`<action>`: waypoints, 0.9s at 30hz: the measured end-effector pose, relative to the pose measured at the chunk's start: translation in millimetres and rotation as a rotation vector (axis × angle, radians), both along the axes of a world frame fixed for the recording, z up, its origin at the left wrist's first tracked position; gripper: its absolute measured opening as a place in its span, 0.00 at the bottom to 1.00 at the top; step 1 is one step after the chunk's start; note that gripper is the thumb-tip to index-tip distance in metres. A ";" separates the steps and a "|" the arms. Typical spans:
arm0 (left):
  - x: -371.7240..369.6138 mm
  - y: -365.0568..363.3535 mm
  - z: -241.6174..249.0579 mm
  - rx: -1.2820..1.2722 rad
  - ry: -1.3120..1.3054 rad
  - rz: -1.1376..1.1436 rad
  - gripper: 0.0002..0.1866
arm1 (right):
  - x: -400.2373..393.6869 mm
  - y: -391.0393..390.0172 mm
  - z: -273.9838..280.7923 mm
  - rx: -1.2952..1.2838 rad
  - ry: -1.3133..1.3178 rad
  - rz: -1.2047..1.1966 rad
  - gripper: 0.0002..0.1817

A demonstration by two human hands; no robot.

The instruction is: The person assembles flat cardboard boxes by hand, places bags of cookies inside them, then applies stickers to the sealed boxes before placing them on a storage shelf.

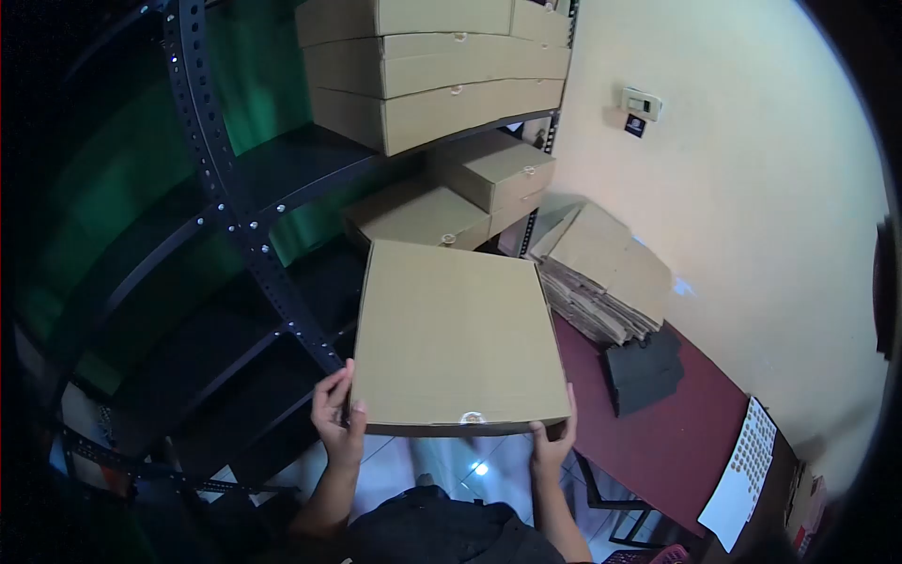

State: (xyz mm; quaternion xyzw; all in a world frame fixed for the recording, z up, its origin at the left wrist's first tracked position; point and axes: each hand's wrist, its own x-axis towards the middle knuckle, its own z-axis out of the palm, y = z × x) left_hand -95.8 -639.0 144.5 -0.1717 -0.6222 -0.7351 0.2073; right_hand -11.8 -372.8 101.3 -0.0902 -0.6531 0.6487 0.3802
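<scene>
Pale wall [752, 216], black shelving [254, 226], green curtain [249, 75], maroon table [648, 461], tiled floor [381, 470]

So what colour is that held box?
The box is light brown, clearest in the head view.

Bright wall [752, 216], dark curved edges

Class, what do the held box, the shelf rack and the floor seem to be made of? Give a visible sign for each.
Held box: apparently cardboard, matt; plain tan lid with thin edges.
Shelf rack: probably metal, painted dark; rows of holes and shiny bolts show.
Floor: likely glazed tile, pale and glossy; joint lines and a bright reflection.
</scene>
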 end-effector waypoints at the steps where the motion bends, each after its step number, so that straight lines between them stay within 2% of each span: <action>1: -1.6 -4.3 -0.1 0.057 -0.056 -0.061 0.26 | -10.3 3.1 6.2 0.020 0.023 -0.022 0.48; 4: -6.5 -9.7 -15.7 -0.049 0.007 -0.138 0.29 | -38.7 11.3 25.6 0.035 0.061 -0.055 0.47; 5: -8.0 -13.0 -19.2 -0.045 0.000 -0.122 0.29 | -48.8 15.7 27.2 0.063 0.073 -0.085 0.44; 7: -14.3 -15.2 -22.3 -0.189 0.042 -0.083 0.28 | -68.9 23.6 34.5 0.080 0.107 -0.090 0.42; 9: -21.1 -14.2 -9.4 -0.208 0.074 -0.074 0.27 | -92.9 32.2 38.2 0.064 0.230 -0.092 0.37; 12: -36.8 -9.4 -3.1 -0.255 0.144 -0.042 0.25 | -136.1 39.3 54.7 -0.014 0.314 -0.069 0.38; 13: -45.1 -7.9 5.5 -0.359 0.196 -0.001 0.25 | -153.6 40.0 60.0 -0.019 0.323 -0.068 0.34; 14: -53.9 -5.1 11.1 -0.461 0.253 0.038 0.25 | -173.0 43.3 57.9 -0.027 0.324 -0.058 0.34; 17: -89.8 6.6 6.4 -0.434 0.209 0.108 0.23 | -234.1 51.8 62.9 -0.032 0.306 0.000 0.26; 20: -134.5 18.2 -1.4 -0.381 0.183 0.166 0.21 | -298.5 57.8 65.7 -0.001 0.302 0.122 0.24; 22: -164.7 24.3 -10.7 -0.546 0.181 0.226 0.19 | -341.8 63.2 65.3 0.161 0.237 0.153 0.21; 23: -177.5 34.4 -17.8 -0.304 -0.014 0.114 0.16 | -361.2 63.1 65.0 0.203 0.215 0.162 0.18; 24: -191.3 37.8 -24.8 -0.304 -0.018 0.125 0.16 | -380.9 67.3 58.6 0.201 0.214 0.173 0.18; 26: -218.6 43.3 -30.7 -0.484 0.045 0.179 0.15 | -422.9 76.4 36.5 0.219 0.143 0.258 0.16; 27: -227.7 47.6 -26.7 -0.490 0.055 0.212 0.14 | -436.3 73.3 32.1 0.199 0.127 0.284 0.16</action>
